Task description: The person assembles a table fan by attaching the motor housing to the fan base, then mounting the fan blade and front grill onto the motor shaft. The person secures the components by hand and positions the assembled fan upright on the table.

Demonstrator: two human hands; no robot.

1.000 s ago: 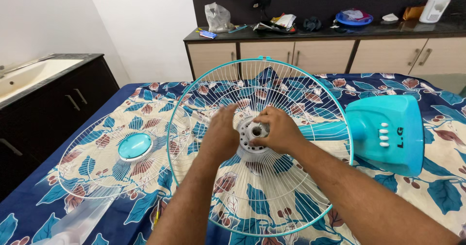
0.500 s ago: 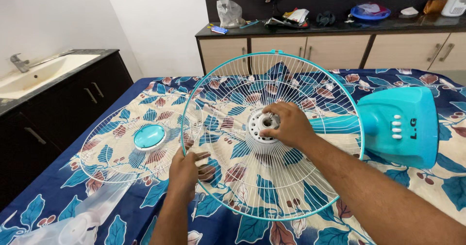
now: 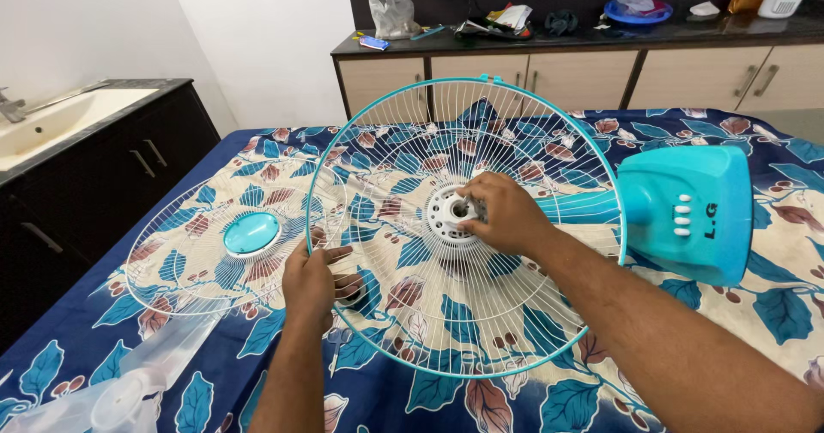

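On the bed [image 3: 772, 313], seen from the head camera, lies a fan that has been taken apart. The big round fan guard [image 3: 463, 313] with its teal rim stands tilted up from the flowered bedsheet. It sits on the fan's motor hub [image 3: 448, 214], in the middle of the wires. The right hand [image 3: 506, 214] is closed around that hub, with the fingers curled at the small hole in the middle. The left hand [image 3: 311, 283] is closed on the guard's rim at its left side, with the fingers hooked through the wires.

The guard looks light and springy. Its thin wires could bend if squeezed, so the thick rim and the hard middle ring look like the best places to hold it.

A 2nd guard [image 3: 227, 240], with a teal cap, lies flat on the bed just to the left. The teal fan base [image 3: 682, 214] lies on the right. A clear fan blade [image 3: 129, 381] lies near the bed's front corner.
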